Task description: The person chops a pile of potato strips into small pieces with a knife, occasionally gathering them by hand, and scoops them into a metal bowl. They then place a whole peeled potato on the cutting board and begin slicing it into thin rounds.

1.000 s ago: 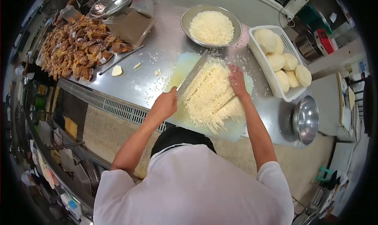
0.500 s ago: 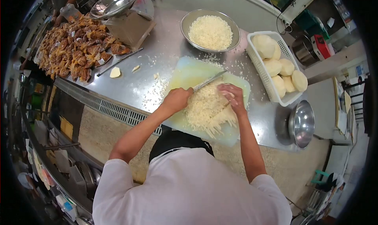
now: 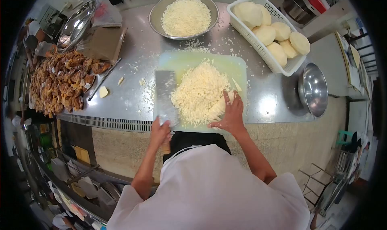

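Note:
My left hand (image 3: 161,132) is closed round the handle of a wide cleaver (image 3: 165,95). Its blade lies broad side up over the left part of the pale green cutting board (image 3: 238,65), beside a heap of finely chopped white vegetable (image 3: 199,91). Fingers spread, my right hand (image 3: 233,116) rests at the heap's lower right edge, touching some larger sliced pieces (image 3: 218,109). A thin pale sliver (image 3: 236,84) lies on the board above that hand.
Behind the board stands a steel bowl (image 3: 151,25) of chopped vegetable. A white basket (image 3: 258,48) holds several peeled round roots (image 3: 265,35). Another steel bowl (image 3: 315,91) is at right. At left are a brown heap in clear bags (image 3: 56,85) and a metal rod (image 3: 105,79).
The cleaver has moved from above the heap to its left side, its blade now turned flat. My right hand has shifted down with fingers spreading. The view has turned, and the heap looks more gathered.

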Tool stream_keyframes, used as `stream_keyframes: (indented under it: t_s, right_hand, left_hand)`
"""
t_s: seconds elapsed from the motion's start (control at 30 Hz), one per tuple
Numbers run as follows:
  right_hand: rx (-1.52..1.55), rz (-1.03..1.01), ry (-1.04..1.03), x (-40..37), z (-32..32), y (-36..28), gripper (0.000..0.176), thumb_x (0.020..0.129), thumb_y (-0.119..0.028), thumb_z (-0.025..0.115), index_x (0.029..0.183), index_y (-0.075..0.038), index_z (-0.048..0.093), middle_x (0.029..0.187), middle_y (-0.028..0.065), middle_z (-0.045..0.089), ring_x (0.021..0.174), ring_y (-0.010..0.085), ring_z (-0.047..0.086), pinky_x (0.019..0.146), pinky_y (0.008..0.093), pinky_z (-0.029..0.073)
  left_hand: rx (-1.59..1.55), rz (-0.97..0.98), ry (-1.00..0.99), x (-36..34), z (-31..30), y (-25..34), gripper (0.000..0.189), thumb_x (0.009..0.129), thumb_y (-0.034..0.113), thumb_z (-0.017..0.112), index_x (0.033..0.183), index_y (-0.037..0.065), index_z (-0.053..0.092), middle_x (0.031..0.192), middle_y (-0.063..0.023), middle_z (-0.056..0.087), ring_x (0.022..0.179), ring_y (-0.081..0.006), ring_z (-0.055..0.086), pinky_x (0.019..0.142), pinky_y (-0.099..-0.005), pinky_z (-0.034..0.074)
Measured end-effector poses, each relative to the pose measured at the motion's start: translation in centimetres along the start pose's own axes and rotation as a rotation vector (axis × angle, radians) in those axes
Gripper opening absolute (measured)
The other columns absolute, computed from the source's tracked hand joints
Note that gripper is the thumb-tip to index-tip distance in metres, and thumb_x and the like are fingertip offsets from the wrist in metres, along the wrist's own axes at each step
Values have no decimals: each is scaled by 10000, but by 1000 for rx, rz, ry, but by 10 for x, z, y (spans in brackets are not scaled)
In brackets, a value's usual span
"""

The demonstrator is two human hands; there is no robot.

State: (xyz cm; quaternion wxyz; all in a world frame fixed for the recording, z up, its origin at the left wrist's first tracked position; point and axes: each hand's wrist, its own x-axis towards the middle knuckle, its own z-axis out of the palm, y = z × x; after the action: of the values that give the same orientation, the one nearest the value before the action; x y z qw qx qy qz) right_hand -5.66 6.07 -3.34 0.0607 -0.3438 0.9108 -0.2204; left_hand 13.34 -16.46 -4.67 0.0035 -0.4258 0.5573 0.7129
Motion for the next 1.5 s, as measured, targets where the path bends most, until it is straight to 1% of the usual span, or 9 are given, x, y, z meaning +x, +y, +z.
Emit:
stream_keyframes:
  t_s: [0.13, 0.3, 0.33, 0.67, 0.83, 0.93, 1.17, 1.37, 1.5]
  right_hand:
    - [-115, 99, 10, -3, 11, -10, 1281, 380, -508, 883, 1458, -192, 266, 1411, 272, 241, 1275, 502, 256, 1015, 623, 235]
    - [15, 160, 108, 13, 22, 6, 1206, 392, -360, 900, 1422, -166, 305, 1399, 243, 268, 1303, 430, 256, 1047, 547, 239]
    - [57, 202, 136, 17, 24, 9, 1173, 402, -323, 895, 1412, -169, 319, 1397, 227, 277, 1300, 419, 264, 1049, 532, 247]
    - [43, 138, 156, 10, -10, 0, 973, 506, -324, 877, 1338, -104, 424, 1390, 217, 322, 1297, 415, 273, 1064, 525, 237]
    - [253, -218, 395, 11, 9, 14, 297, 734, -100, 666, 1019, -58, 593, 1150, 161, 506, 1135, 369, 439, 954, 474, 362]
    - [142, -212, 412, 14, 27, 13, 212, 754, -54, 608, 966, -44, 606, 1086, 140, 535, 1060, 343, 469, 893, 464, 390]
    - [46, -247, 457, 16, 48, 22, 229, 752, -63, 607, 981, -48, 611, 1109, 145, 535, 1073, 340, 464, 903, 464, 387]
    - [35, -285, 469, 16, 49, 29, 282, 710, -67, 630, 992, -62, 624, 1141, 150, 531, 1086, 356, 458, 902, 474, 388]
    - [48, -270, 462, 19, 52, 28, 345, 662, -58, 642, 1007, -67, 618, 1151, 143, 518, 1097, 362, 446, 915, 474, 382]
  left_hand:
    - [30, 80, -108, 23, 58, 30, 254, 927, 73, 482, 1179, 49, 455, 607, -33, 469, 411, -118, 455, 352, -292, 396]
    - [745, 384, -47, 33, 48, 72, 219, 912, 69, 472, 1120, 8, 498, 572, -53, 510, 425, -139, 509, 382, -318, 400]
    - [835, 484, 11, 8, 58, 95, 230, 869, 54, 500, 1054, -81, 476, 621, -285, 563, 606, -437, 594, 544, -476, 449]
    - [1116, 610, -109, 24, 104, 95, 239, 849, 25, 520, 1059, -82, 479, 665, -282, 575, 669, -463, 584, 596, -501, 433]
    - [1131, 530, -109, -31, 109, 112, 163, 846, 15, 491, 983, -72, 480, 671, -297, 577, 647, -457, 587, 599, -523, 444]
    - [1161, 613, -161, 4, 126, 75, 239, 839, 17, 502, 1063, -66, 483, 706, -292, 583, 693, -449, 589, 608, -501, 441]
    - [1177, 414, -201, -54, 115, 103, 240, 764, -31, 525, 992, -84, 476, 665, -294, 576, 670, -457, 597, 606, -520, 460]
    - [1100, 665, -192, -1, 146, 70, 164, 791, -22, 516, 938, -73, 464, 658, -299, 570, 674, -471, 589, 611, -534, 457]
    - [1138, 435, -205, -44, 131, 90, 163, 826, 2, 484, 964, -79, 454, 673, -308, 571, 693, -471, 588, 628, -535, 451]
